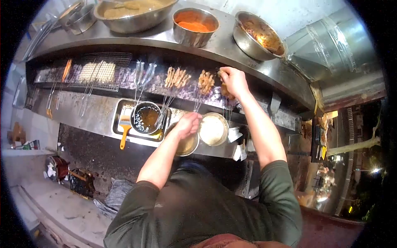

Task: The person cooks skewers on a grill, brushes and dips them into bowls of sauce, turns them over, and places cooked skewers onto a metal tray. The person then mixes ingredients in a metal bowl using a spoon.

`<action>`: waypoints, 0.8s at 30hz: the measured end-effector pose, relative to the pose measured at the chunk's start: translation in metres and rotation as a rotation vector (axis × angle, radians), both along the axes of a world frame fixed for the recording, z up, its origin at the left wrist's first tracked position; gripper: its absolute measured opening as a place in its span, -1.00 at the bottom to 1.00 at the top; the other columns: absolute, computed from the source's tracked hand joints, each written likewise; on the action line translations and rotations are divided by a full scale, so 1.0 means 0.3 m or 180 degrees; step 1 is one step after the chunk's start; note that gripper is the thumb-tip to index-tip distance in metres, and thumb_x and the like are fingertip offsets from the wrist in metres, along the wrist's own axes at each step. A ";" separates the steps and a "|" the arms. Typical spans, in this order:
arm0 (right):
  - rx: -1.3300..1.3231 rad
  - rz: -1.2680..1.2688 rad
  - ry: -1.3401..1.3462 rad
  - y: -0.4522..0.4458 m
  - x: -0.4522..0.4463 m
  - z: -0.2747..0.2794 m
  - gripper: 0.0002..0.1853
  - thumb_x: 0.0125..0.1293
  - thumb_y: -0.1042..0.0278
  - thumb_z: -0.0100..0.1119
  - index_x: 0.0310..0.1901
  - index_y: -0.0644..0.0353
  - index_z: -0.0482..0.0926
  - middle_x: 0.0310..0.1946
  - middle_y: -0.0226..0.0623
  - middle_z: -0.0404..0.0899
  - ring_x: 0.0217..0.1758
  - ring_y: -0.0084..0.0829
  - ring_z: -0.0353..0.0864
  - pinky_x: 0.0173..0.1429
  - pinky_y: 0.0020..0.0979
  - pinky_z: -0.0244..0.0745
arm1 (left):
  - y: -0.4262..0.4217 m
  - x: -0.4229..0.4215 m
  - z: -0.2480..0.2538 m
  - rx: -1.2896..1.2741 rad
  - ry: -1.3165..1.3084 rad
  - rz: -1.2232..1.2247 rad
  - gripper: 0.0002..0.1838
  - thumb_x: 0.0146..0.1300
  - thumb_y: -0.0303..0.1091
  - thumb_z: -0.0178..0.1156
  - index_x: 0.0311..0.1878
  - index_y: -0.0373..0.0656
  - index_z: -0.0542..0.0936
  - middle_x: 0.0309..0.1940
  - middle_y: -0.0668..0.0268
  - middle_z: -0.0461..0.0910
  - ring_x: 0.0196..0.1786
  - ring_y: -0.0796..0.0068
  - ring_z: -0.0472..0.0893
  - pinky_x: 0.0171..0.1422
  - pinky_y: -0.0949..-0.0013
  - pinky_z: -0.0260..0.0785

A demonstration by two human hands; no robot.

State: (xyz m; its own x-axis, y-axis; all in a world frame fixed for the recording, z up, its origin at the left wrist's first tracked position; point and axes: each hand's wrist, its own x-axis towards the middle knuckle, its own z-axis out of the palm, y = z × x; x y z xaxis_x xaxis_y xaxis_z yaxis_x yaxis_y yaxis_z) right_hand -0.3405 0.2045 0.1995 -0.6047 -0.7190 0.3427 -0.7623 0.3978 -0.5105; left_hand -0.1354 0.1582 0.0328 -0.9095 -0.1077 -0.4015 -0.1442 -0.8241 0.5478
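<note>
My left hand [189, 125] is closed around the lower ends of a bunch of metal skewers, whose browned meat pieces [205, 82] lie over the coals. Above the rightmost skewers, my right hand [234, 82] is held with its fingers pinched together; what is between them is hidden. Browned food on those skewers shows partly beneath that hand. Just left of the held bunch lie more meat skewers [177, 77] on the charcoal grill [159, 84]. Below my hands stand a bowl of pale contents [213, 129] and another bowl [188, 146], partly covered by my left forearm.
A tray [117, 120] holds a pot of dark liquid [147, 118] and an orange-handled brush [125, 132]. A wire grilling basket [99, 74] lies farther left. On the upper shelf stand a bowl of red powder [195, 27], a sauce-stained bowl [259, 36] and a large basin [134, 15].
</note>
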 end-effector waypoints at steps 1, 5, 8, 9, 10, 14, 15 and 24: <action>0.0014 0.0131 0.0448 -0.013 -0.005 -0.001 -0.78 0.21 0.34 0.13 -0.17 0.22 0.63 -0.27 -0.11 0.64 -0.19 -0.22 0.66 -0.06 -0.32 0.51 | -0.001 -0.005 -0.025 0.0040 -0.0020 -0.0051 -0.70 0.46 -0.18 -0.19 -0.19 -0.15 0.48 -0.71 0.54 0.17 -0.70 0.70 0.13 -0.65 0.57 0.00; 0.0241 0.0414 0.0433 -0.063 -0.031 -0.012 -0.79 0.16 0.32 0.15 -0.20 0.19 0.64 -0.21 -0.11 0.62 -0.08 -0.15 0.61 0.06 -0.26 0.46 | 0.004 -0.019 -0.018 -0.2204 -0.1049 0.0010 -0.64 0.37 -0.11 -0.07 -0.06 -0.22 0.49 -0.48 0.27 0.38 -0.45 0.42 0.35 -0.38 0.39 0.19; -0.0173 0.0083 0.0427 -0.075 -0.025 0.004 -0.79 0.18 0.36 0.13 -0.18 0.22 0.62 -0.22 -0.05 0.61 -0.13 -0.10 0.60 0.01 -0.24 0.47 | 0.022 -0.010 -0.021 -0.4371 -0.1405 0.0076 -0.53 0.27 -0.10 0.02 0.03 -0.35 0.44 -0.11 -0.21 0.52 0.02 -0.13 0.51 0.15 0.08 0.34; 0.0358 0.0320 0.0577 -0.068 -0.025 -0.004 -0.79 0.19 0.37 0.12 -0.17 0.23 0.61 -0.22 -0.04 0.60 -0.13 -0.09 0.59 0.01 -0.23 0.47 | 0.027 -0.001 0.023 -0.4372 -0.1611 -0.0101 -0.56 0.28 -0.14 -0.01 0.01 -0.35 0.44 -0.13 -0.20 0.53 -0.01 -0.15 0.52 0.14 0.05 0.34; 0.0893 0.0531 0.0734 -0.064 -0.029 -0.005 -0.79 0.21 0.37 0.10 -0.16 0.23 0.60 -0.22 -0.03 0.60 -0.12 -0.08 0.59 0.00 -0.22 0.47 | 0.028 0.003 0.069 -0.4372 -0.1799 -0.0288 -0.60 0.28 -0.18 -0.03 -0.01 -0.35 0.44 -0.15 -0.20 0.54 -0.04 -0.17 0.52 0.13 0.03 0.34; 0.0052 0.0387 0.0522 -0.039 -0.058 -0.015 -0.77 0.22 0.34 0.09 -0.14 0.22 0.60 -0.21 -0.02 0.59 -0.11 -0.07 0.58 0.01 -0.21 0.47 | 0.031 -0.003 0.031 -0.4319 -0.1471 -0.0088 -0.68 0.32 -0.26 -0.08 -0.05 -0.31 0.47 -0.24 -0.18 0.55 -0.09 -0.18 0.53 0.06 0.00 0.36; 0.0195 0.0458 0.0580 -0.043 -0.060 -0.011 -0.77 0.22 0.33 0.09 -0.14 0.22 0.60 -0.22 -0.03 0.59 -0.10 -0.08 0.58 0.01 -0.21 0.47 | 0.029 -0.007 -0.031 -0.4164 -0.0986 0.0164 -0.69 0.32 -0.27 -0.08 -0.05 -0.29 0.48 -0.25 -0.21 0.54 -0.05 -0.20 0.50 0.08 -0.02 0.34; 0.0147 0.0341 0.0122 -0.039 -0.061 -0.026 -0.80 0.21 0.34 0.12 -0.17 0.18 0.63 -0.23 -0.09 0.62 -0.12 -0.14 0.61 0.04 -0.25 0.47 | -0.026 -0.006 -0.044 0.0222 -0.0165 0.0078 -0.63 0.47 -0.14 -0.21 -0.06 -0.26 0.44 -0.68 0.49 0.22 -0.71 0.65 0.13 -0.65 0.54 0.01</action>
State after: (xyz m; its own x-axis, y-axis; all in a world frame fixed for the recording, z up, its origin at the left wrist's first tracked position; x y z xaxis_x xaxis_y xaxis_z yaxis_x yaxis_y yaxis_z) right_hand -0.3588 0.1929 0.1918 -0.5106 -0.7943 0.3291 -0.8204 0.3354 -0.4631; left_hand -0.1371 0.1504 0.0196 -0.8847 -0.0999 -0.4553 -0.1501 -0.8636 0.4813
